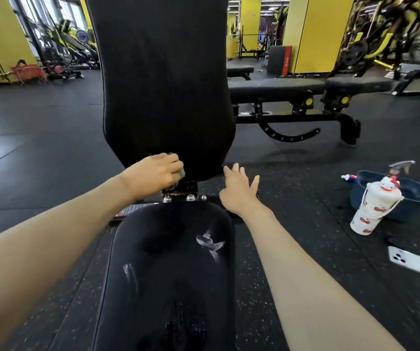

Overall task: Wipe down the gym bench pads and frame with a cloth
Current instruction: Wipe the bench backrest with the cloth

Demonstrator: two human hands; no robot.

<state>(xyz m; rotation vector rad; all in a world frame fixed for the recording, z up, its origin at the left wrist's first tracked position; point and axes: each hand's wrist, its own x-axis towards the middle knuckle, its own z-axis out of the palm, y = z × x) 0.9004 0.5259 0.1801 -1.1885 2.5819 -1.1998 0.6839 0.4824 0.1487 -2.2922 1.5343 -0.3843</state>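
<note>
Head view showed the left hand (153,173) curled around a small greyish cloth (182,172), pressing it against the bottom edge of the upright back pad (164,84). Most of the cloth was hidden under the fingers. The right hand (239,191) was released, fingers spread, just beside the pad's lower right corner; whether the fingertips touched it could not be told. Below both hands, a metal bracket (183,196) with shiny bolts joined the back pad to the seat pad (168,274), which carried pale wet streaks. On the rubber floor to the right stood a dark blue basin (417,196), a spray bottle (371,211) in a patterned sleeve touching it, and a phone (416,262) lying nearer. Another bench (277,87) stood behind.
</note>
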